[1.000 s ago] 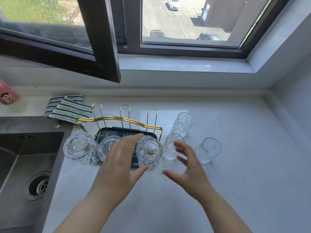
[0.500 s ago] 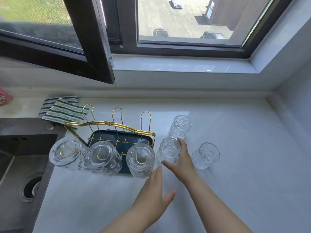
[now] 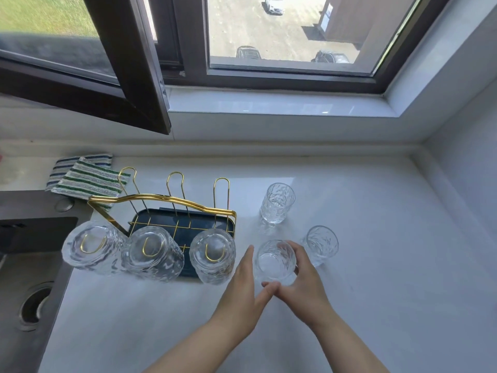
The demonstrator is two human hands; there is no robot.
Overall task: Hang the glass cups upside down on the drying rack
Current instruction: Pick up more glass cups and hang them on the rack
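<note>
White counter [image 3: 376, 265] under an open window [image 3: 129, 63] (sink [image 3: 24, 278] leftward), right hand [image 3: 301, 286] fingers curled round a cup [image 3: 274, 261].

One head-worn camera is looking steeply down and forward over a white counter [image 3: 349, 305], facing the window [image 3: 290, 36] in the back wall, and it is the only view, so nothing is being shared with another. It is sitting close, with both forearms entering from the bottom edge and the hands [image 3: 301, 289] landing just below centre. The wide lens is taking in the rack [image 3: 161, 200] at centre left, the sink [image 3: 24, 278] at the left edge, the side wall on the right and the street far below outside.
</note>
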